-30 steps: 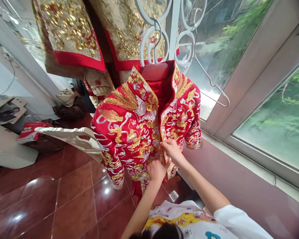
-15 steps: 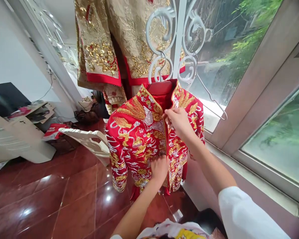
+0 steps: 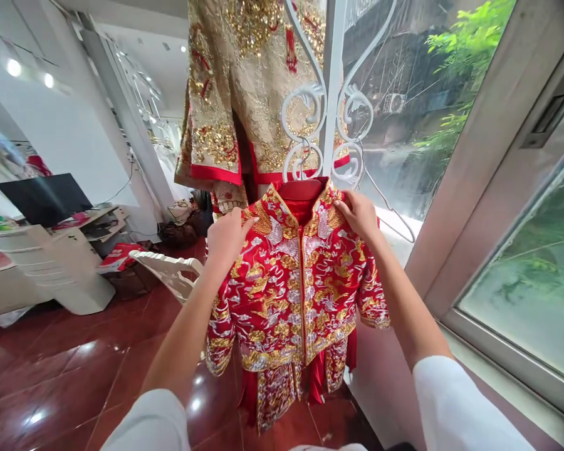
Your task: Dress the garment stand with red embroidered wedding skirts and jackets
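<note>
A red jacket [image 3: 272,282] with dense gold and silver embroidery hangs upright from a hanger [image 3: 303,164] hooked on white scrollwork. Its front edges meet along the middle, from the stand collar down to the hem. My left hand [image 3: 226,241] grips the shoulder on the left side, thumb on the front and fingers over the top, partly hidden. On the opposite shoulder, close to the collar, my right hand [image 3: 360,216] holds the cloth in the same way. An embroidered panel [image 3: 276,394] and red tassels [image 3: 316,379] hang below the hem.
Behind the jacket hangs a beige and gold sequined garment [image 3: 263,113] with red trim. A bare wire hanger [image 3: 388,210] is at the window side. A white chair [image 3: 169,269] stands at left, with a desk holding a black monitor [image 3: 44,199] beyond.
My right hand has moved from the collar opening out to the shoulder. My left hand has risen from the lower front to the other shoulder. The jacket front now lies together, facing me.
</note>
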Available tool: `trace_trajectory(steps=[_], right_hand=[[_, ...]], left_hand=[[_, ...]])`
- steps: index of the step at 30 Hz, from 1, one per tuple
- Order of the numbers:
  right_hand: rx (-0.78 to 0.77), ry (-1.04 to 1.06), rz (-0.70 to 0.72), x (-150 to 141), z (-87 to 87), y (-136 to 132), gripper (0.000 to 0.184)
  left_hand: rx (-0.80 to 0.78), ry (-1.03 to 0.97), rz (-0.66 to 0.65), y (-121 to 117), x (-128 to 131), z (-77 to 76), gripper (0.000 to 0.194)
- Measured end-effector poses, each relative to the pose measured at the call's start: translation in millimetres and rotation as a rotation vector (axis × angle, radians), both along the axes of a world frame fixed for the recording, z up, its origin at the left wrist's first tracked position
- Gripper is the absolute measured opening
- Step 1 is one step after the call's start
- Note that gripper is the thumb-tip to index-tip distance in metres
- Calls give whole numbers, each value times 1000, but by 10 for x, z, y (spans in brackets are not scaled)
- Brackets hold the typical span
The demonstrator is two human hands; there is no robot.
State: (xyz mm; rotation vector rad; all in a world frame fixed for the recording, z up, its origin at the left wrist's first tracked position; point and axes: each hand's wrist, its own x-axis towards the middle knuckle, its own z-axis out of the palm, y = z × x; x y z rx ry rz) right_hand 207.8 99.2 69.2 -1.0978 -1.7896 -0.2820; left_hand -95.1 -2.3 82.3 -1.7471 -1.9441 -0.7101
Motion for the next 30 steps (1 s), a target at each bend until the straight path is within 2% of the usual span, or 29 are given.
trace_trajectory(steps=[2, 4, 7, 9, 11, 13, 16, 19, 21, 25, 30], right_hand=[[-79, 23, 18, 12, 61, -45, 31], [-257, 48, 144, 43, 142, -97, 42], [-665, 150, 324, 93, 243, -139, 52], [-821, 224, 334, 103, 263, -156, 52], [-756, 223, 291, 88, 241, -187, 53], [-538, 151, 204, 52, 190, -239, 54], [-260, 43, 36, -17, 116, -323, 52], [-209, 33, -122, -71, 85, -383, 49], [-201, 61, -210, -86, 84, -418, 49], [-178, 126, -345, -78, 101, -483, 50], [-125, 158, -397, -62, 235, -467, 51]], left_hand=[[-77, 21, -39, 101, -129, 90, 55], [-193, -28, -180, 207, -282, 230, 53], [-454, -313, -470, 390, -468, 457, 52], [-570, -533, -563, 478, -529, 533, 55], [-581, -574, -571, 494, -548, 512, 61], [-444, -410, -508, 434, -541, 410, 64], [-133, -115, -281, 297, -498, 204, 64], [-36, -13, -62, 233, -419, 86, 65], [-29, 27, -7, 238, -362, 91, 67], [18, 84, -15, 265, -288, 204, 69], [51, 80, 5, 310, -213, 399, 67]])
